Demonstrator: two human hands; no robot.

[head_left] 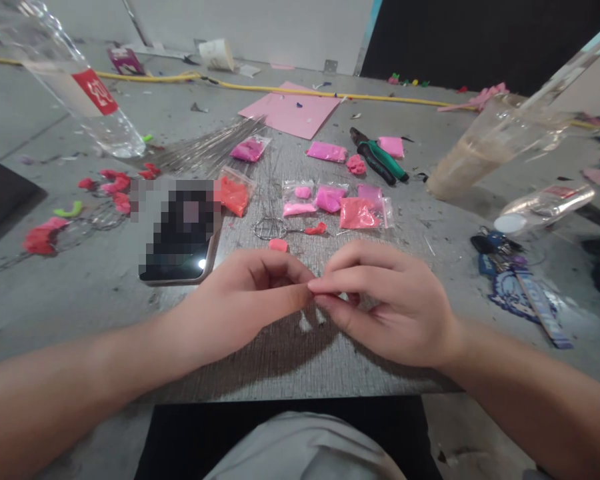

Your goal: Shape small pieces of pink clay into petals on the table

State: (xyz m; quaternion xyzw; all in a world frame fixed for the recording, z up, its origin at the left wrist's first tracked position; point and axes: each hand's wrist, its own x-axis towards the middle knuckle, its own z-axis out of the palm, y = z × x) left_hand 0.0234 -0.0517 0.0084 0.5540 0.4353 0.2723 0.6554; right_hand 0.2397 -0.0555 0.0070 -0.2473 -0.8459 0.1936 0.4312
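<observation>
My left hand (pixel 260 290) and my right hand (pixel 390 300) meet over the near part of the table, thumbs and fingertips pinched together. Whatever lies between the fingertips is hidden. Just beyond them is a flat coral lump of modelling clay (pixel 279 246). A looped wire (pixel 271 229) with a red clay bit (pixel 315 229) on its end lies behind that. Small bags of clay are spread further back: an orange one (pixel 233 193), a red one (pixel 360 213) and several pink ones, including a bright pink bag (pixel 330 198).
A phone (pixel 175 267) lies left of my hands. Green-handled pliers (pixel 380 157), thin wires (pixel 205 148) and pink paper (pixel 293 110) lie further back. A water bottle (pixel 87 100) stands left; a plastic cup (pixel 470 160), keys (pixel 497 243) and a small bottle (pixel 545 207) are at right.
</observation>
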